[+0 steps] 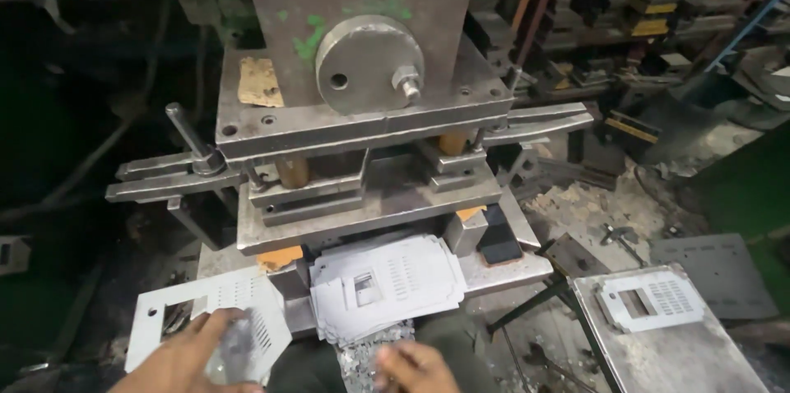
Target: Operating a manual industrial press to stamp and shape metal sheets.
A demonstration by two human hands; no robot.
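hands at the press, punched plates in front

the left hand [193, 356] lies on a punched metal plate [218, 319] left of the press [362, 154], fingers curled over its edge. the right hand [415, 368] hovers with loose fingers just below the stack of plates [387, 286] at the die. another plate [650, 301] rests on the desk [683, 352] at right.

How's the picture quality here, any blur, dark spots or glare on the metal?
Head view: the left hand and the punched sheet it holds are motion-smeared; the right hand is soft too. The press is sharp and evenly lit. The far left falls into deep shadow. The stack of white plates looks bright, nearly washed out.
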